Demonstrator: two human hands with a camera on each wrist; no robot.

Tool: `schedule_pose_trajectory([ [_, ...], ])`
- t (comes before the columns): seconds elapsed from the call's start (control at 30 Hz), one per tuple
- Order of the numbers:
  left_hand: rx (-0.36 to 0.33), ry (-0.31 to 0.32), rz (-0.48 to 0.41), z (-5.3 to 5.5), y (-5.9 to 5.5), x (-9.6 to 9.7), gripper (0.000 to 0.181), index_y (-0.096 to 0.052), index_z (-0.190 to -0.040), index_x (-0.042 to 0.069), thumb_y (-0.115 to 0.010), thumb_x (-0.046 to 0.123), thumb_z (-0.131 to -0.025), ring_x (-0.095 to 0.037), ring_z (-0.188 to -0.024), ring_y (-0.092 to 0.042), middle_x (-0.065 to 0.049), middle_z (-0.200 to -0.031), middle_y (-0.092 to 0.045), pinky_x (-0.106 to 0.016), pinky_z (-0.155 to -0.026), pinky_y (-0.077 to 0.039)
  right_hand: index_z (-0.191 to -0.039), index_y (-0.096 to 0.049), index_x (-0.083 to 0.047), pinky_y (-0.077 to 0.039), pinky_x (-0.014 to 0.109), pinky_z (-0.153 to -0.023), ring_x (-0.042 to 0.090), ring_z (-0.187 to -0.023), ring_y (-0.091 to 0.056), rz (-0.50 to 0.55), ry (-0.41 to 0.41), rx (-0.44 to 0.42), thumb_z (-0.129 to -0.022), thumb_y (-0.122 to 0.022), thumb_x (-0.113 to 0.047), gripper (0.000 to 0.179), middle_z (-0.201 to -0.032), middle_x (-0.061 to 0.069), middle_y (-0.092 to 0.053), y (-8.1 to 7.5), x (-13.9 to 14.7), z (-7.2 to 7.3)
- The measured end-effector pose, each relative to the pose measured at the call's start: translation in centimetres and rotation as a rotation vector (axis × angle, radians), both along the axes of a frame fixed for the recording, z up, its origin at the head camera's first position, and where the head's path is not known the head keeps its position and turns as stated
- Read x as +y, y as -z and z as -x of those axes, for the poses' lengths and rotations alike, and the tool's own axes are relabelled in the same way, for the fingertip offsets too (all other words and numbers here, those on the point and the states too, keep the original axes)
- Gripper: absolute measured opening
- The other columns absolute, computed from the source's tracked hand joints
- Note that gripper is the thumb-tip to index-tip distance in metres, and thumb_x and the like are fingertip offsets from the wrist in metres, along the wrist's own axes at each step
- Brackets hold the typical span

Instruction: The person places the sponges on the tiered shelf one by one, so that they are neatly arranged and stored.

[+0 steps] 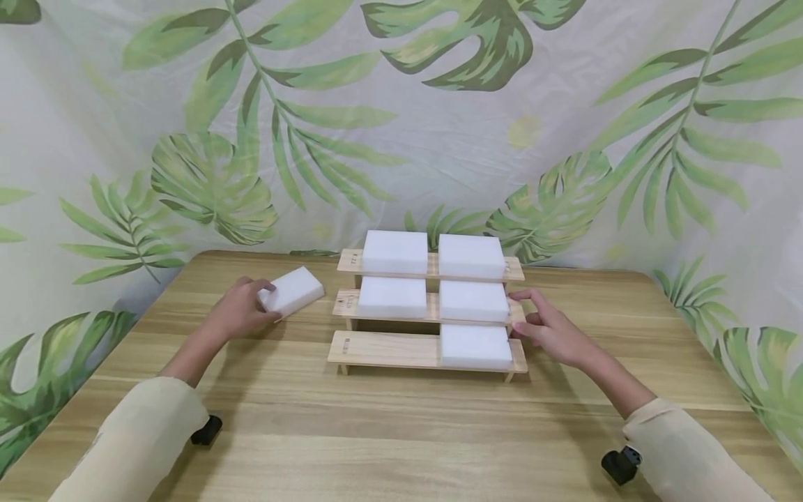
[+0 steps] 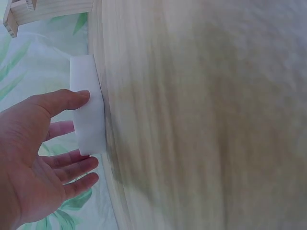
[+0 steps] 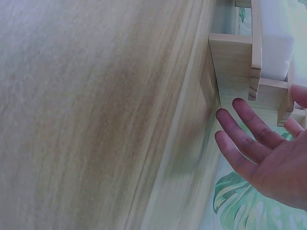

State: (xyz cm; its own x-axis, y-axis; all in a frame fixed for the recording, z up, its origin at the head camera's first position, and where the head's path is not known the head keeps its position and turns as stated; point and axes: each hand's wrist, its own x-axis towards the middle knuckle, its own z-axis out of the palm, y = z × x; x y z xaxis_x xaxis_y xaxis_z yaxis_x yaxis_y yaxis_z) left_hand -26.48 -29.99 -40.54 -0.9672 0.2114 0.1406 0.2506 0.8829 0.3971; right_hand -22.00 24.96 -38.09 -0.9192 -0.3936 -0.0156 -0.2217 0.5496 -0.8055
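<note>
A white foam block (image 1: 292,291) lies on the table left of the stand. My left hand (image 1: 245,307) pinches its near-left end, thumb on one side and index finger on the other. The left wrist view shows the block (image 2: 88,112) on edge, with the remaining fingers spread below it. A three-step wooden stand (image 1: 389,348) carries several more white blocks: two on the top step, two on the middle, and one (image 1: 475,345) at the right of the bottom step. My right hand (image 1: 552,333) holds the middle step's right end between thumb and index finger, other fingers extended.
The wooden table (image 1: 389,432) has its back edge just behind the stand, against a leaf-print cloth (image 1: 439,160). Black devices (image 1: 621,466) sit at both sleeve cuffs. The bottom step's left half shows bare wood.
</note>
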Motion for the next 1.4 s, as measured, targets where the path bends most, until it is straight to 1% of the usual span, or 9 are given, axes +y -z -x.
schedule_pose_trajectory([
  [0.2,-0.006,-0.002,-0.032,-0.8,-0.4,-0.3,0.058,-0.061,-0.125,-0.012,-0.084,0.021,-0.085,-0.05,-0.107,-0.056,-0.04,-0.121,-0.054,-0.063,-0.088,-0.048,-0.152,-0.029,0.0,-0.051,0.043,-0.075,0.04,-0.106,-0.071,0.006,0.006,-0.009,-0.106,-0.052,-0.009,0.052,-0.103,0.022,-0.074,-0.1,-0.1,-0.1],
  [0.4,0.009,0.01,-0.072,-1.7,-1.2,-0.5,0.058,-0.061,-0.126,-0.011,-0.085,0.022,-0.085,-0.049,-0.107,-0.057,-0.036,-0.123,-0.055,-0.058,-0.083,-0.05,-0.153,-0.029,0.001,-0.051,0.043,-0.075,0.039,-0.105,-0.071,0.007,0.003,-0.007,-0.106,-0.052,-0.009,0.052,-0.102,0.022,-0.074,-0.1,-0.1,-0.1],
  [0.5,0.045,0.031,-0.097,-2.1,-1.7,-0.5,0.057,-0.063,-0.124,-0.011,-0.087,0.02,-0.083,-0.048,-0.104,-0.058,-0.035,-0.121,-0.057,-0.056,-0.081,-0.05,-0.152,-0.029,0.0,-0.052,0.044,-0.075,0.039,-0.105,-0.071,0.004,0.005,-0.007,-0.106,-0.052,-0.009,0.052,-0.102,0.023,-0.074,-0.1,-0.1,-0.1],
  [0.6,0.063,0.057,-0.114,-2.4,-2.4,-0.4,0.056,-0.064,-0.122,-0.01,-0.088,0.019,-0.081,-0.048,-0.103,-0.059,-0.033,-0.119,-0.059,-0.055,-0.081,-0.05,-0.152,-0.03,0.0,-0.052,0.044,-0.076,0.039,-0.105,-0.071,0.002,0.009,-0.008,-0.106,-0.052,-0.01,0.052,-0.103,0.023,-0.074,-0.1,-0.2,-0.1],
  [0.73,0.054,0.077,-0.121,-2.8,-3.0,-0.5,0.054,-0.065,-0.122,-0.008,-0.087,0.02,-0.082,-0.046,-0.104,-0.059,-0.031,-0.121,-0.059,-0.054,-0.081,-0.051,-0.152,-0.03,0.0,-0.052,0.045,-0.076,0.039,-0.105,-0.071,-0.004,0.008,-0.006,-0.106,-0.052,-0.01,0.052,-0.103,0.023,-0.074,-0.2,-0.2,-0.1],
  [0.87,0.062,0.097,-0.133,-3.2,-3.5,-0.5,0.052,-0.065,-0.122,-0.007,-0.087,0.017,-0.081,-0.045,-0.105,-0.058,-0.029,-0.12,-0.06,-0.055,-0.081,-0.052,-0.152,-0.03,0.0,-0.052,0.044,-0.076,0.039,-0.105,-0.071,-0.003,0.006,-0.006,-0.106,-0.052,-0.01,0.052,-0.103,0.023,-0.075,-0.2,-0.2,-0.1],
  [1.1,0.058,0.15,-0.164,-4.1,-4.3,-0.7,0.049,-0.066,-0.12,-0.003,-0.088,0.014,-0.079,-0.041,-0.106,-0.058,-0.024,-0.119,-0.061,-0.057,-0.084,-0.053,-0.152,-0.03,0.0,-0.052,0.045,-0.077,0.038,-0.105,-0.071,-0.002,0.006,-0.007,-0.106,-0.052,-0.01,0.052,-0.102,0.022,-0.075,-0.2,-0.2,-0.1],
  [1.27,0.075,0.197,-0.164,-4.7,-4.8,-0.7,0.048,-0.069,-0.118,0.001,-0.09,0.014,-0.078,-0.036,-0.104,-0.06,-0.02,-0.119,-0.063,-0.05,-0.081,-0.054,-0.151,-0.031,0.0,-0.053,0.048,-0.08,0.038,-0.106,-0.072,-0.021,0.016,-0.009,-0.106,-0.052,-0.011,0.051,-0.102,0.02,-0.075,-0.1,-0.1,0.0],
  [1.4,0.092,0.21,-0.164,-5.2,-5.2,-0.6,0.047,-0.069,-0.118,0.002,-0.09,0.013,-0.078,-0.034,-0.104,-0.061,-0.019,-0.118,-0.064,-0.047,-0.08,-0.055,-0.151,-0.031,0.0,-0.053,0.048,-0.081,0.038,-0.106,-0.072,-0.025,0.015,-0.01,-0.106,-0.052,-0.011,0.051,-0.102,0.02,-0.075,0.0,0.0,0.1],
])
